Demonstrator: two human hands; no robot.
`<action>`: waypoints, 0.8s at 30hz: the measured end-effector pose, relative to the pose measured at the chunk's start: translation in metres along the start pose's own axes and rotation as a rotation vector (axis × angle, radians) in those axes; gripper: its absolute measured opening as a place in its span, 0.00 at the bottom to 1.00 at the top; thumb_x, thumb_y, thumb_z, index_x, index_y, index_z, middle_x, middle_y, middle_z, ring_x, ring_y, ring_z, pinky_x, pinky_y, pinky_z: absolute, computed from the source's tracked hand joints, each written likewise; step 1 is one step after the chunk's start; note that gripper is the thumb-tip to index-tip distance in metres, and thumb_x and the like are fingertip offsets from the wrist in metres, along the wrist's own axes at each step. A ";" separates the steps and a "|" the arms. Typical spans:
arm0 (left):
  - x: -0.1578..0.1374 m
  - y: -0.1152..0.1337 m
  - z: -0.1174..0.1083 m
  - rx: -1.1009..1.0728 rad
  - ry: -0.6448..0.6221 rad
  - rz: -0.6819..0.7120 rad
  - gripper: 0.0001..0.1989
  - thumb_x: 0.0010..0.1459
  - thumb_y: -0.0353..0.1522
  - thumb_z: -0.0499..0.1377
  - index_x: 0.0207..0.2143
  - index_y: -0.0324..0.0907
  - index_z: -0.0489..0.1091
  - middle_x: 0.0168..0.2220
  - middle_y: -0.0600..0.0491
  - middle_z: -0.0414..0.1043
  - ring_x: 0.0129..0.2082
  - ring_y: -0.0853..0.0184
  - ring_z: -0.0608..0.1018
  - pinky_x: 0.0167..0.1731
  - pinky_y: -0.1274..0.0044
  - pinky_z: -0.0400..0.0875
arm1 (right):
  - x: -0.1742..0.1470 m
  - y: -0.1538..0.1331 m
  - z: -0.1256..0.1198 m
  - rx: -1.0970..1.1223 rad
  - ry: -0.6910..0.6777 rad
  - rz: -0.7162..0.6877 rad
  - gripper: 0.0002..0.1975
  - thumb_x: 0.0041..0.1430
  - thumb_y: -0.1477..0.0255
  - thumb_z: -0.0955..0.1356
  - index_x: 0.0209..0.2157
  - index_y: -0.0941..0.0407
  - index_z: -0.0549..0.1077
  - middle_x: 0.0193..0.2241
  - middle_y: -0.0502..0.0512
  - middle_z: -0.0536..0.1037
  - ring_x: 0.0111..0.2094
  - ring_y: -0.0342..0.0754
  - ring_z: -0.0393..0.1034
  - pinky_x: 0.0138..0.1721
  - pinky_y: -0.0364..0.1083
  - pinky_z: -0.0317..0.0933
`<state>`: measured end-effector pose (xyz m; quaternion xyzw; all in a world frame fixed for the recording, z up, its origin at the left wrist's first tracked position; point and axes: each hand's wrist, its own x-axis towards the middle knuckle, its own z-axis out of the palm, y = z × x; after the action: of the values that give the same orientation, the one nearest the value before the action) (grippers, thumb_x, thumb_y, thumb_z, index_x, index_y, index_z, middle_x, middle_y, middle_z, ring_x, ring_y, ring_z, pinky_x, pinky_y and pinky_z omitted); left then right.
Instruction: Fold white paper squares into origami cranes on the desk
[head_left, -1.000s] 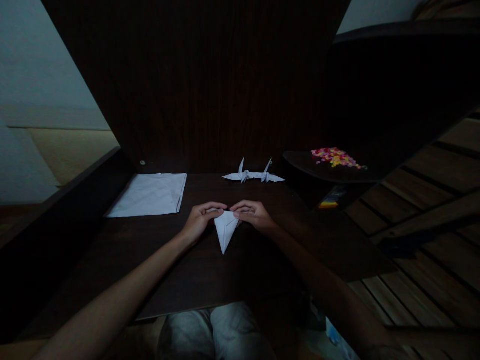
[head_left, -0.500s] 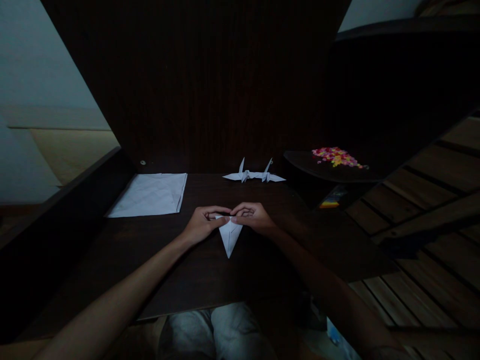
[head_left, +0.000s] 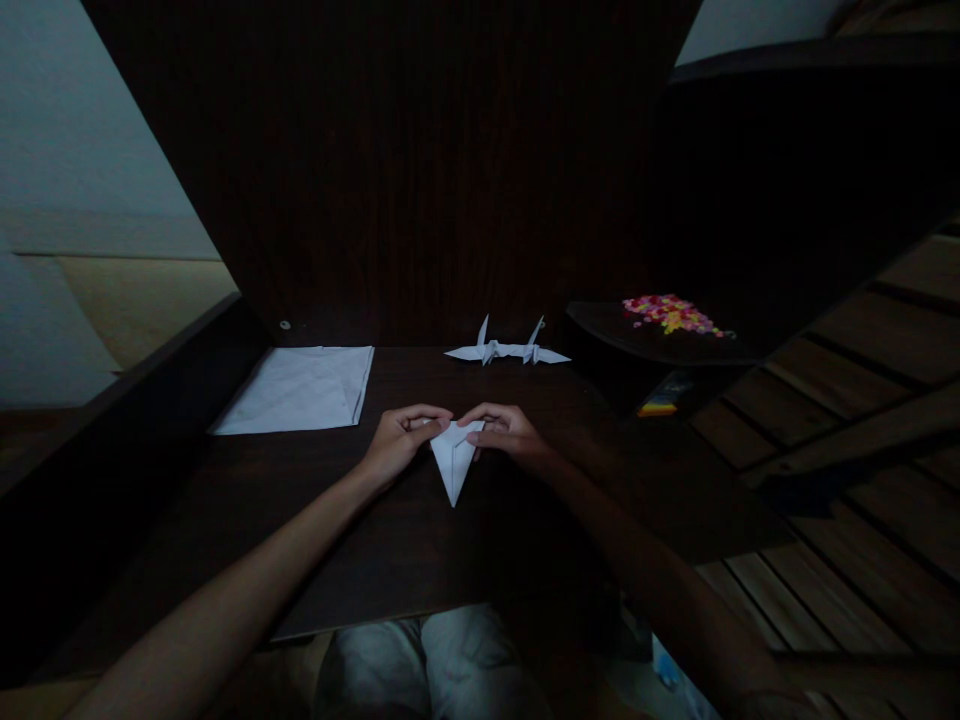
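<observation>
Between my two hands is a folded white sheet of paper (head_left: 453, 465), shaped like a kite with its long point toward me and a crease down its middle. My left hand (head_left: 401, 438) pinches its upper left corner, thumb on top and fingers beneath. At the upper right corner, my right hand (head_left: 510, 432) grips it the same way. Some fingertips are hidden behind the paper. Farther back on the dark desk (head_left: 405, 560) stand two white origami cranes (head_left: 508, 350), side by side and touching or nearly so.
A stack of white paper sheets (head_left: 300, 388) lies at the desk's left, beside a raised side board (head_left: 127, 400). To the right, a low dark shelf (head_left: 600, 325) bears a heap of small pink, red and yellow pieces (head_left: 675, 313). A slatted wooden surface (head_left: 862, 400) extends beyond it.
My hands have moved apart, from the paper's top middle to its upper corners. The paper has shifted slightly up and left, and more of its top shows.
</observation>
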<state>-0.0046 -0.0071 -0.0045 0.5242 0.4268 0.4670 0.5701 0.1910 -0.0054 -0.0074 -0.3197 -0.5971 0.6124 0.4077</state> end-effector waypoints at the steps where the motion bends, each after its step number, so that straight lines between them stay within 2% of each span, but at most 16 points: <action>1: 0.000 0.000 0.000 -0.010 0.005 0.000 0.15 0.41 0.38 0.68 0.31 0.39 0.78 0.29 0.51 0.78 0.29 0.67 0.76 0.30 0.78 0.67 | 0.000 0.000 0.001 -0.007 0.028 -0.005 0.16 0.45 0.67 0.74 0.36 0.59 0.75 0.27 0.51 0.77 0.24 0.43 0.70 0.25 0.43 0.67; 6: 0.001 -0.003 0.000 -0.044 -0.017 0.004 0.20 0.45 0.45 0.65 0.33 0.38 0.78 0.30 0.50 0.78 0.29 0.66 0.75 0.28 0.78 0.67 | 0.003 0.003 0.001 -0.031 0.117 -0.007 0.17 0.46 0.62 0.74 0.35 0.58 0.76 0.26 0.52 0.77 0.22 0.43 0.70 0.24 0.43 0.66; 13: -0.001 -0.001 0.002 -0.016 -0.119 0.015 0.19 0.47 0.44 0.65 0.32 0.36 0.76 0.26 0.52 0.75 0.26 0.67 0.74 0.27 0.78 0.68 | 0.007 0.006 -0.001 -0.018 0.260 0.018 0.18 0.44 0.59 0.73 0.32 0.58 0.74 0.26 0.51 0.77 0.25 0.43 0.70 0.25 0.41 0.63; 15: -0.001 -0.002 0.003 -0.057 -0.114 0.005 0.19 0.48 0.43 0.65 0.36 0.37 0.74 0.26 0.53 0.74 0.26 0.67 0.75 0.26 0.78 0.68 | 0.009 0.007 -0.001 0.022 0.266 0.019 0.20 0.44 0.60 0.74 0.37 0.57 0.71 0.24 0.50 0.76 0.25 0.43 0.70 0.25 0.41 0.62; 17: -0.001 -0.002 0.004 -0.105 -0.070 -0.003 0.24 0.46 0.41 0.66 0.44 0.38 0.70 0.26 0.54 0.74 0.25 0.68 0.75 0.25 0.78 0.69 | 0.010 0.008 -0.001 0.055 0.278 -0.001 0.23 0.43 0.61 0.74 0.40 0.55 0.67 0.20 0.46 0.74 0.23 0.43 0.69 0.23 0.40 0.60; 19: 0.000 -0.003 0.004 -0.118 -0.031 0.002 0.28 0.46 0.40 0.66 0.48 0.41 0.65 0.25 0.56 0.73 0.24 0.68 0.75 0.23 0.79 0.69 | 0.010 0.008 -0.001 0.064 0.279 -0.023 0.22 0.43 0.62 0.74 0.37 0.54 0.65 0.18 0.44 0.72 0.21 0.42 0.68 0.21 0.39 0.59; 22: 0.000 -0.003 0.003 -0.055 -0.027 0.048 0.22 0.48 0.41 0.65 0.43 0.40 0.67 0.23 0.57 0.72 0.23 0.70 0.74 0.23 0.80 0.69 | 0.009 0.008 -0.001 0.026 0.246 -0.024 0.18 0.44 0.62 0.74 0.32 0.55 0.66 0.22 0.47 0.74 0.23 0.42 0.68 0.22 0.40 0.60; 24: 0.000 -0.002 0.002 0.003 -0.027 0.085 0.18 0.49 0.41 0.64 0.37 0.39 0.70 0.24 0.56 0.73 0.23 0.70 0.74 0.24 0.80 0.69 | 0.008 0.007 0.000 -0.012 0.234 -0.025 0.17 0.44 0.63 0.74 0.33 0.56 0.69 0.25 0.49 0.76 0.25 0.43 0.70 0.25 0.41 0.61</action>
<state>-0.0025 -0.0080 -0.0068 0.5492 0.3970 0.4830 0.5546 0.1871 0.0018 -0.0131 -0.3840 -0.5528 0.5622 0.4805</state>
